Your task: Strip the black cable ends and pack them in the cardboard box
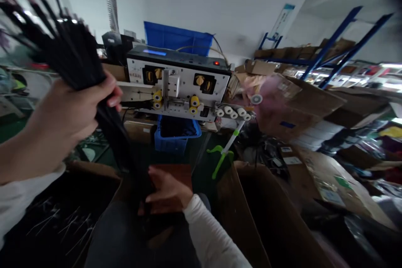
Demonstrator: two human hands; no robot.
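My left hand [70,111] is clamped around a long bundle of thin black cables with pinkish tips [77,56], seemingly so the loose strands stay together while their upper ends fan out. The bundle slants through the air, its lower part passing just beside the right rim of an open brown cardboard box [94,168]. My right hand [171,192] is by that lower part, perhaps to steady it; I cannot tell whether it grips.

- Beyond the grip of the left hand [73,111] — the machine [184,83] blocks the way.
- Right of the grip, past the cable bundle [84,65] — open air.
- Below the grip, a carton rim [94,168] obstructs.
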